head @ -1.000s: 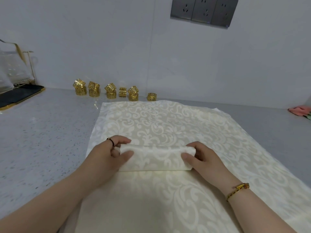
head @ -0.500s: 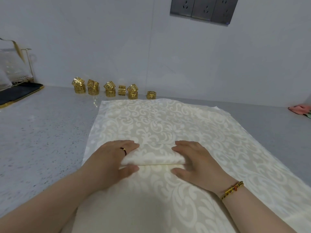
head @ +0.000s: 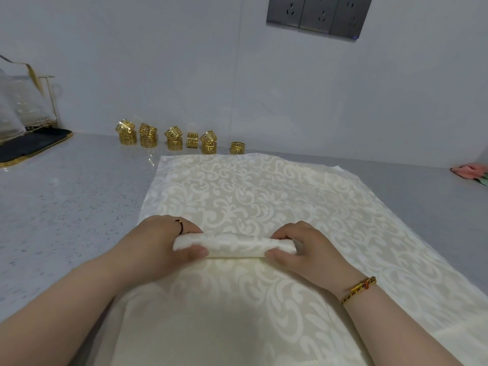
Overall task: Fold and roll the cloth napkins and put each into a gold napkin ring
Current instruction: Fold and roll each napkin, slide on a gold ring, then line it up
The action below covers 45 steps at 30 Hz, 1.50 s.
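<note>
Cream scroll-patterned cloth napkin [head: 233, 245], rolled into a short soft tube, lies crosswise on a large flat cream damask cloth [head: 264, 191] of the same pattern, spread over the grey speckled stone countertop [head: 66, 207]. Left hand [head: 163, 241] grips the tube's left end: fingers curled over the far side, thumb pressing the near side. Right hand [head: 303, 249] grips the right end the same way, thumb in front, fingers wrapped behind. Cut-out gold metal napkin rings [head: 182, 140] stand in a row against the white wall, well apart from the roll, several stacked in tilted pairs. Judged: rolling about done, ringing not yet begun. Risks from here: one hand must let go to fetch a ring, and the slick-looking fabric may spring open at the freed end. The roll's outer edge is not visible, so cannot tell whether it is tucked under. Uneven ends could telescope when pushed through a ring. The same-pattern cloth beneath could get pinched up with the roll. Reaching into the stacked rings may topple the tilted upper ones.
</note>
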Each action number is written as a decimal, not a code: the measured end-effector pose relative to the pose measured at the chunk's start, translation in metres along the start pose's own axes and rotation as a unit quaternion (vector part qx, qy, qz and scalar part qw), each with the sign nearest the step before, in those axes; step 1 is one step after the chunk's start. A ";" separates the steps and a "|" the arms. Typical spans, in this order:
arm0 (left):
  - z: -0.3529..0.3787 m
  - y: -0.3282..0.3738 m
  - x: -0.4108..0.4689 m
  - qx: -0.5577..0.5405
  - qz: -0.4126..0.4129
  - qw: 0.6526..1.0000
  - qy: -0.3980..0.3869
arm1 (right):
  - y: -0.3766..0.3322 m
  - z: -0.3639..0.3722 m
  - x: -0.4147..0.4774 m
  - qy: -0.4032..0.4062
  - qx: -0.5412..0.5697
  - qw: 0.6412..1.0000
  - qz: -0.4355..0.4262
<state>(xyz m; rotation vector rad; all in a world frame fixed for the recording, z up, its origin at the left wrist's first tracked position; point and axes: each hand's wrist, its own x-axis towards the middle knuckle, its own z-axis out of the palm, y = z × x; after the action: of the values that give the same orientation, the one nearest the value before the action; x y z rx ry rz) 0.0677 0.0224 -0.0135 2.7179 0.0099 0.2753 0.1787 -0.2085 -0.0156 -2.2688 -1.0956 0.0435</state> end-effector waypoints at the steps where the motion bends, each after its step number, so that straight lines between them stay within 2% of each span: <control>1: 0.000 0.000 0.002 0.023 0.019 1.000 0.010 | 0.000 0.000 0.000 0.000 0.017 1.000 0.005; 3: 0.002 0.001 0.005 0.098 0.056 0.993 0.032 | 0.000 0.000 0.002 0.002 0.033 0.999 0.016; 5: 0.007 0.008 0.009 0.118 0.072 0.990 0.037 | 0.002 0.002 0.003 -0.001 0.036 0.999 0.011; 9: 0.023 0.028 0.018 0.069 0.102 0.992 0.020 | 0.005 0.004 0.002 -0.020 0.023 0.999 0.011; 13: 0.024 0.029 0.023 -0.015 0.040 0.999 -0.016 | 0.006 -0.003 -0.001 -0.067 0.096 0.992 0.052; 16: 0.026 0.027 0.025 -0.034 0.032 0.999 -0.022 | 0.006 -0.006 0.001 -0.077 0.124 0.985 0.086; 20: 0.027 0.026 0.028 -0.090 -0.008 0.995 -0.036 | 0.003 -0.002 0.007 -0.025 0.158 0.979 0.124; 26: 0.019 0.033 0.037 -0.085 -0.058 0.992 -0.067 | 0.003 0.008 0.015 0.010 0.147 0.982 0.122; 29: 0.018 0.041 0.043 -0.026 -0.046 0.993 -0.106 | 0.003 0.009 0.015 0.011 0.151 0.981 0.124; 33: 0.020 0.056 0.050 0.014 -0.022 0.993 -0.117 | 0.004 0.011 0.016 0.020 0.155 0.981 0.118; 37: 0.021 0.057 0.060 -0.060 -0.042 0.986 -0.149 | 0.003 0.011 0.014 0.035 0.151 0.984 0.089; 40: 0.022 0.053 0.061 -0.109 -0.043 0.984 -0.138 | 0.004 0.009 0.011 0.052 0.175 0.980 0.080; 45: 0.017 0.048 0.048 -0.113 -0.047 0.990 -0.069 | 0.006 0.005 0.012 0.101 0.245 0.959 0.097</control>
<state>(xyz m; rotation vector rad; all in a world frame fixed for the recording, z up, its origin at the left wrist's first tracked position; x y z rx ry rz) 0.1169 -0.0262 -0.0007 2.4972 0.0628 0.0565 0.1896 -0.2003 -0.0197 -1.8742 -0.6623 0.1432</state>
